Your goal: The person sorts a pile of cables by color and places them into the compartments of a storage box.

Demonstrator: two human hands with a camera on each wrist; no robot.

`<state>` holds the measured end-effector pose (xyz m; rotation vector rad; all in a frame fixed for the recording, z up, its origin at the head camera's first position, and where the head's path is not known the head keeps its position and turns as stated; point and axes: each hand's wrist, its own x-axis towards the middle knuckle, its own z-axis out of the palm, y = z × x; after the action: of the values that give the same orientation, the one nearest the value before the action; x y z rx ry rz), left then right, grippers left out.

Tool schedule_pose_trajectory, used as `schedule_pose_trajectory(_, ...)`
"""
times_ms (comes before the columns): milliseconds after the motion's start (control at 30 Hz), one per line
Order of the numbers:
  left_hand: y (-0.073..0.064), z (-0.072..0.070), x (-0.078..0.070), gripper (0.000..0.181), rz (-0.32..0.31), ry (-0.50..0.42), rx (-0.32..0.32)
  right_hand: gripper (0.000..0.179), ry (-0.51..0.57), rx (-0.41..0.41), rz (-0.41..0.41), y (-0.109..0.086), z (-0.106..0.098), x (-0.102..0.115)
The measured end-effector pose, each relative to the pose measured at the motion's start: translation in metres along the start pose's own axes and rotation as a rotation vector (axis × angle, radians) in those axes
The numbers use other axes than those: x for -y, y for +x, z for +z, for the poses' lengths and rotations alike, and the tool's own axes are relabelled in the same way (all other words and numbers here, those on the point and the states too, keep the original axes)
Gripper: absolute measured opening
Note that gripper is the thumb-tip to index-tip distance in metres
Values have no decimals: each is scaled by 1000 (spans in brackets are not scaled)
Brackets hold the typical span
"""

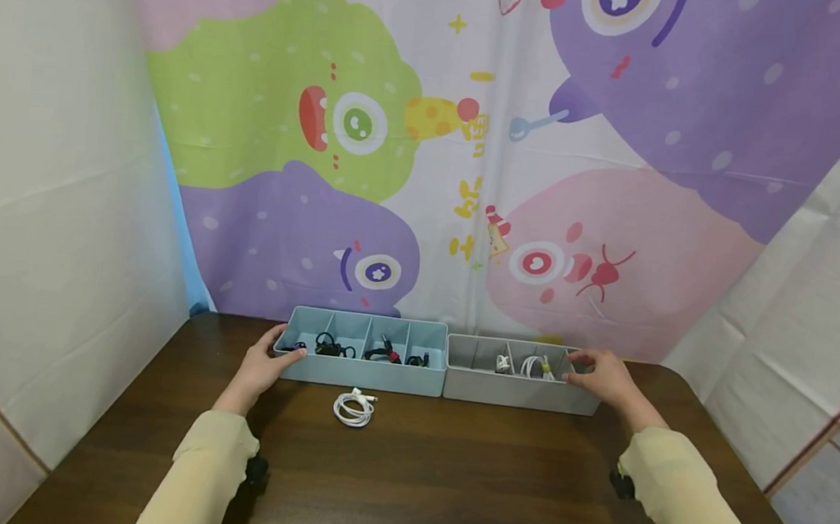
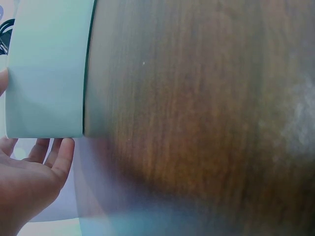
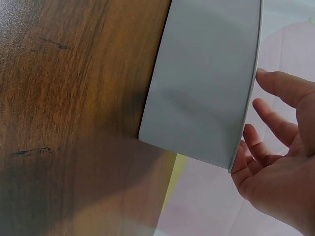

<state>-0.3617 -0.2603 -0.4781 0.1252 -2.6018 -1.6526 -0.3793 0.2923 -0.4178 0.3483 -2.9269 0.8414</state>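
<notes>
A light blue divided storage box [image 1: 362,376] and a grey one [image 1: 513,391] stand end to end on the table. My left hand [image 1: 256,371] grips the blue box's left end, thumb over the front rim and fingers at the end wall. At the far end of the grey box, my right hand [image 1: 603,378] holds the rim, thumb in front and forefinger across the top. Black cables [image 1: 383,351] lie in the blue compartments. The grey box holds a white plug [image 1: 502,364] and a coiled white cable [image 1: 533,365]; its rightmost compartment is partly hidden by my hand.
A coiled white cable [image 1: 353,410] lies on the brown wooden table [image 1: 441,469], in front of the blue box. Directly behind the boxes hangs a cartoon-printed curtain [image 1: 448,281]. Pale cloth walls [image 1: 52,142] flank the table.
</notes>
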Motion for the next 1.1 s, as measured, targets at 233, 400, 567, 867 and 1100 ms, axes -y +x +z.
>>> schedule_pose_trajectory(233, 0, 0, 0, 72, -2, 1, 1, 44, -4, -19, 14, 0, -1, -1)
schedule_pose_trajectory(400, -1, 0, 0, 73, -4, 7, -1, 44, 6, -42, -9, 0, -1, 1)
schedule_pose_trajectory(567, -1, 0, -1, 72, -7, 6, -2, 44, 18, -50, -18, -3, -4, 6)
schedule_pose_trajectory(867, -1, 0, -1, 72, -10, 8, 0, 45, 26, -67, -29, -6, -9, 17)
schedule_pose_trajectory(1100, 0, 0, 0, 71, -11, 4, -3, 46, 42, -68, -29, -7, -14, 26)
